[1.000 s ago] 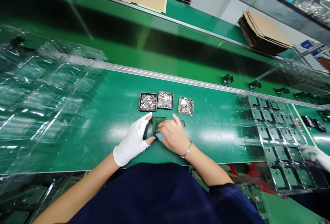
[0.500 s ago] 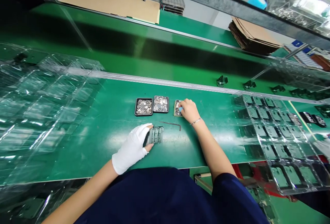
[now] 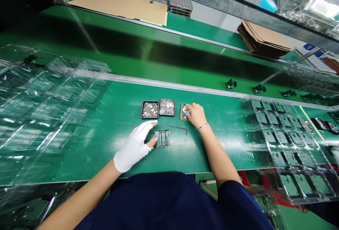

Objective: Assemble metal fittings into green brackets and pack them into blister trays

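My left hand [image 3: 134, 146], in a white glove with bare fingertips, is spread open just left of a dark green, ribbed plastic part [image 3: 162, 139] lying on the bench. The thumb tip is close to its left edge; whether they touch I cannot tell. My right hand [image 3: 196, 115] has its fingertips pinched together down in a small yellowish tray [image 3: 181, 116] of tiny metal pieces. Something light blue shows at those fingertips, and what they grip is hidden. Between my hands, an L-shaped hex key [image 3: 177, 127] rests on the bench.
Two black trays [image 3: 150, 109] [image 3: 167, 107] of small metal pieces stand behind the green part. Clear plastic trays [image 3: 63, 90] fill the left side. Another clear tray [image 3: 287, 148] holds green parts on the right. A metal rail [image 3: 185, 89] runs along the back, with dark parts [image 3: 231, 84] beyond it.
My left hand has let go of the green part and opened; the part now lies on the bench. My right hand stays at the small tray. The whole view has shifted slightly.
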Motion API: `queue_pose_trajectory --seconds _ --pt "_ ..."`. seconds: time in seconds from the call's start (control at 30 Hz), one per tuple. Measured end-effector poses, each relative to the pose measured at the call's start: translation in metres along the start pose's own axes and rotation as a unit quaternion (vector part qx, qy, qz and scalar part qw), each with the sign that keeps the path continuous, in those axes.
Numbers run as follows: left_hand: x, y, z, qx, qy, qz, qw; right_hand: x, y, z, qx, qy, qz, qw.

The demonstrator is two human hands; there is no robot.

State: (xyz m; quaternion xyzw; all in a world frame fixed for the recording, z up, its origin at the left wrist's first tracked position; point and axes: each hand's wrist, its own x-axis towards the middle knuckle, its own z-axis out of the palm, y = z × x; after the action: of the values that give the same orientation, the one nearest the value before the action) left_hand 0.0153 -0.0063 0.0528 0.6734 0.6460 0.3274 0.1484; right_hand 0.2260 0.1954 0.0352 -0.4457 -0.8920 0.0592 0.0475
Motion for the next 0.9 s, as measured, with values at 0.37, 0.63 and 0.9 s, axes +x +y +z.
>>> queue_pose_trajectory --seconds 0.37,0.63,0.9 --pt "0.002 -0.004 -0.003 -0.012 0.002 -0.019 1.0 0.002 -0.004 0.0 -0.034 0.004 -0.024 0.999" --pt "-0.002 -0.011 -0.006 -0.036 0.007 -0.054 0.998 -0.001 -0.001 0.001 -0.031 0.015 -0.011 0.999" --pt "0.0 -0.009 -0.004 -0.041 0.005 -0.035 0.999 0.002 -0.009 0.0 0.006 0.021 -0.028 0.999"
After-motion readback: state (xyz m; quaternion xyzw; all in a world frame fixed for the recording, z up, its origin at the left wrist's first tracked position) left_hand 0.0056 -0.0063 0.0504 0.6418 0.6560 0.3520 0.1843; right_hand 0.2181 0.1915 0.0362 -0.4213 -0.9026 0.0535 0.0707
